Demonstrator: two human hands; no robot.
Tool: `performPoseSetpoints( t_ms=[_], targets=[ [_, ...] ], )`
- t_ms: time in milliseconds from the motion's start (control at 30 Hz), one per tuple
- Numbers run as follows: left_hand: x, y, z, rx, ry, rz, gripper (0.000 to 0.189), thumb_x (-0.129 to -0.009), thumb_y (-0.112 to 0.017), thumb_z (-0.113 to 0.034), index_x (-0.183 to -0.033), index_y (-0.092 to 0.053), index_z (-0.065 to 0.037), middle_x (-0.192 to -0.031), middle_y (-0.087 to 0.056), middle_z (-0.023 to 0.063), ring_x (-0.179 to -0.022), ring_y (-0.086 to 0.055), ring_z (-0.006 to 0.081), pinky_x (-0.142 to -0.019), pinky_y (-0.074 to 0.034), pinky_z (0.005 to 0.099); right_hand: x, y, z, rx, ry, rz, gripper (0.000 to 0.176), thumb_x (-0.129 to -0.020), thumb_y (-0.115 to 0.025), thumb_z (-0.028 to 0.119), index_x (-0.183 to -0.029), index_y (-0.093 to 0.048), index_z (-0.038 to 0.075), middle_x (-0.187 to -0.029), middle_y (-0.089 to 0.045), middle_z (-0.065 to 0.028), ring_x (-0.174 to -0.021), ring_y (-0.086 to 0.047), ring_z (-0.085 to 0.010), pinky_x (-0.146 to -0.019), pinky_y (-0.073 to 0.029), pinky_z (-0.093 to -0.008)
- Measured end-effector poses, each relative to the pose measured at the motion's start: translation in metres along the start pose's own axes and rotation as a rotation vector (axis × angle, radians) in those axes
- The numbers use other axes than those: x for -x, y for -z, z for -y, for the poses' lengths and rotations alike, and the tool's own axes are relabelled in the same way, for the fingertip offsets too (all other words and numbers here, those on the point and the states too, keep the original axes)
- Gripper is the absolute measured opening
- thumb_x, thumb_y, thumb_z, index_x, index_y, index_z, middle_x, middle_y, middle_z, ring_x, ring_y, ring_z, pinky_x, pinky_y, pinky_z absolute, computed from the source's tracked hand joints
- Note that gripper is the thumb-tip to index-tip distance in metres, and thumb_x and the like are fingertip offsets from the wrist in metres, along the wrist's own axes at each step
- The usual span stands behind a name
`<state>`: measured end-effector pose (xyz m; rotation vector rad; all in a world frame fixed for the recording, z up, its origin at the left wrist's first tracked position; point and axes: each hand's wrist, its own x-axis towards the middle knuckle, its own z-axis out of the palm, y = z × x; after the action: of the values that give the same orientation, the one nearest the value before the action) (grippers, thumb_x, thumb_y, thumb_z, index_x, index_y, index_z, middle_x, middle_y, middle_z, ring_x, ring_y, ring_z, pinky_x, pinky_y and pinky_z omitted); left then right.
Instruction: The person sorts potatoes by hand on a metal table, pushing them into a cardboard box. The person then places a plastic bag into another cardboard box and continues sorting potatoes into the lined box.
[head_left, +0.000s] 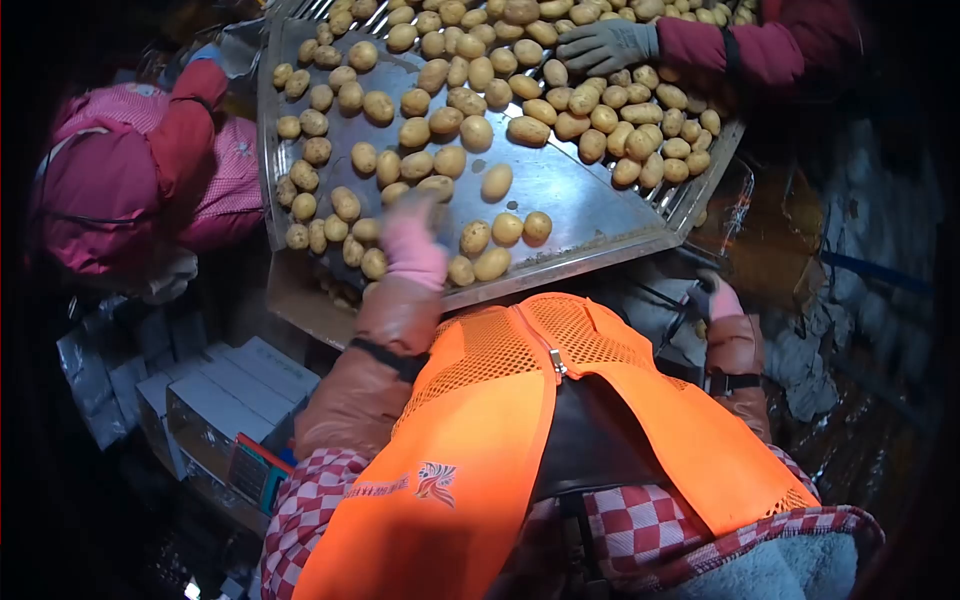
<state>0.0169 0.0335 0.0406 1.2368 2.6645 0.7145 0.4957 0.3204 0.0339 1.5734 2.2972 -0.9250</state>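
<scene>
My left hand (414,215), gloved with a pink cuff, reaches over the metal sorting table (600,215). Motion blurs its fingers, so I cannot tell what they hold. Right beside the fingers lie a potato (436,188) and another potato (367,230). More potatoes (492,264) rest near the table's front rim. Below the right front rim is my right hand (712,290), also gloved with a pink cuff. It hangs beside grey sacking (655,310), its fingers partly hidden in shadow.
A co-worker's grey-gloved hand (608,47) touches potatoes at the far right. Another person in pink (120,180) leans at the table's left side. White boxes (235,385) stand at lower left, beside a red-edged device (258,470). A slatted section (672,200) borders the smooth plate.
</scene>
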Motion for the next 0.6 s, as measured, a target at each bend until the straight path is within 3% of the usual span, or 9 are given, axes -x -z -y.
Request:
performPoseSetpoints(
  t_ms=[33,67,100,200,267,367,500,567,600],
  targets=[
    [-0.002,-0.014,-0.022,0.020,-0.020,0.078,0.040,-0.081,-0.069,-0.041,-0.113,-0.067,-0.016,-0.116,-0.063,0.0148,-0.118,-0.057,0.0321,-0.103,-0.041,0.0453,-0.022,-0.007,0.023,-0.260,0.249,0.003,0.039,-0.086,-0.070,0.008,-0.124,-0.063,0.001,-0.114,-0.070,-0.0089,-0.104,-0.064,-0.0175,-0.095,-0.048,-0.0312],
    [0.002,-0.016,-0.048,-0.056,-0.167,0.068,0.039,-0.081,-0.070,-0.040,-0.111,-0.069,-0.015,-0.121,-0.062,0.0128,-0.123,-0.053,0.0314,-0.106,-0.036,0.0522,-0.019,0.000,0.095,-0.432,0.082,0.070,0.036,-0.087,-0.071,0.008,-0.122,-0.064,0.000,-0.113,-0.070,-0.0083,-0.102,-0.064,-0.0166,-0.094,-0.048,-0.0313],
    [0.005,-0.011,-0.062,-0.139,-0.306,0.055,0.037,-0.082,-0.070,-0.039,-0.110,-0.070,-0.015,-0.127,-0.061,0.0108,-0.127,-0.050,0.0308,-0.108,-0.031,0.0590,-0.031,-0.008,0.127,-0.382,0.222,0.111,0.036,-0.089,-0.070,0.008,-0.123,-0.063,-0.001,-0.115,-0.069,-0.0100,-0.103,-0.063,-0.0161,-0.093,-0.049,-0.0298],
    [0.006,-0.013,-0.018,-0.200,-0.179,0.293,0.042,-0.081,-0.068,-0.049,-0.111,-0.070,-0.021,-0.136,-0.055,0.0054,-0.136,-0.041,0.0277,-0.110,-0.021,0.0646,-0.037,-0.007,0.230,-0.339,0.253,0.264,0.051,-0.086,-0.076,0.016,-0.133,-0.059,0.007,-0.104,-0.072,-0.0114,-0.092,-0.067,-0.0143,-0.081,-0.054,-0.0289],
    [0.023,-0.006,0.004,-0.225,-0.030,0.158,0.043,-0.080,-0.068,-0.052,-0.112,-0.070,-0.022,-0.136,-0.055,0.0041,-0.135,-0.042,0.0274,-0.111,-0.022,0.0625,-0.051,-0.014,0.264,-0.082,0.252,0.344,0.070,-0.081,-0.079,0.026,-0.141,-0.048,0.008,-0.102,-0.072,-0.0167,-0.089,-0.070,-0.0225,-0.080,-0.054,-0.0347],
    [0.047,0.007,0.029,-0.248,0.109,0.064,0.042,-0.079,-0.071,-0.049,-0.112,-0.069,-0.024,-0.138,-0.054,0.0027,-0.134,-0.043,0.0271,-0.111,-0.023,0.0612,-0.065,-0.066,0.296,0.006,0.278,0.473,0.075,-0.080,-0.077,0.022,-0.147,-0.043,0.015,-0.097,-0.071,-0.0167,-0.087,-0.069,-0.0258,-0.079,-0.054,-0.0369],
    [0.062,0.013,0.047,-0.302,0.542,0.061,0.039,-0.081,-0.069,-0.043,-0.117,-0.067,-0.028,-0.140,-0.052,0.0018,-0.134,-0.043,0.0250,-0.112,-0.022,0.0603,-0.050,-0.131,0.357,0.193,0.603,0.499,0.085,-0.080,-0.077,0.025,-0.153,-0.033,0.018,-0.111,-0.068,-0.0196,-0.104,-0.066,-0.0268,-0.091,-0.051,-0.0406],
    [0.065,0.017,0.056,-0.299,0.777,0.020,0.041,-0.082,-0.068,-0.041,-0.121,-0.065,-0.028,-0.140,-0.052,0.0011,-0.135,-0.042,0.0233,-0.112,-0.022,0.0594,-0.080,-0.178,0.342,-0.158,0.890,0.553,0.087,-0.083,-0.077,0.023,-0.155,-0.029,0.019,-0.112,-0.068,-0.0179,-0.105,-0.065,-0.0224,-0.088,-0.052,-0.0371],
    [0.072,0.011,0.066,-0.313,0.728,-0.109,0.042,-0.083,-0.068,-0.040,-0.123,-0.063,-0.028,-0.141,-0.051,0.0011,-0.136,-0.042,0.0225,-0.113,-0.021,0.0590,-0.083,-0.178,0.355,-0.715,0.583,1.005,0.076,-0.086,-0.074,0.016,-0.152,-0.035,0.014,-0.115,-0.066,-0.0143,-0.107,-0.061,-0.0167,-0.088,-0.051,-0.0319]
  ],
)
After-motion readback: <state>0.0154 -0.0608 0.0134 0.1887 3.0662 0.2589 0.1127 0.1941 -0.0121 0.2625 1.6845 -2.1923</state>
